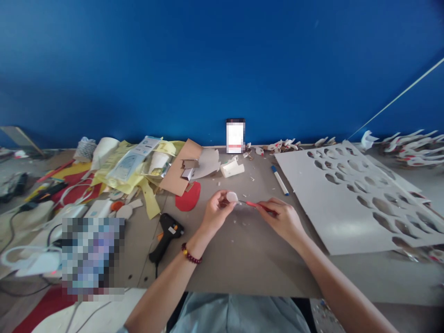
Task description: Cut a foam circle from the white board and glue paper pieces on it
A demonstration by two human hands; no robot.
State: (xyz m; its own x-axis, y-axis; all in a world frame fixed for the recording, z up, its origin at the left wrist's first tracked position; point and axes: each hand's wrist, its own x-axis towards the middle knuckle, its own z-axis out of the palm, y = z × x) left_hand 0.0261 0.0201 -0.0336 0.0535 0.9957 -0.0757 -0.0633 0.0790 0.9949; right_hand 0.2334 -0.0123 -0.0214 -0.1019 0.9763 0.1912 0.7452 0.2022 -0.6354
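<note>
Glue gun [168, 237] lies near the tabletop's [243, 266] front edge. The left hand [218, 210] pinches a small white disc [231, 197] above the middle; a red-handled tool [255, 204], gripped in the right hand [283, 215], meets or nearly meets its rim. Work on this disc seems unfinished. Rightward, the pale sheet [315, 199] is largely cut out, its near-left corner intact.

centre: left hand [215, 211] and right hand [283, 215] block | lower centre: open tabletop [239, 263] | lower left: glue gun [168, 237] | right: marker [280, 180], holed sheet [326, 222] | above centre: phone [235, 135]
</note>
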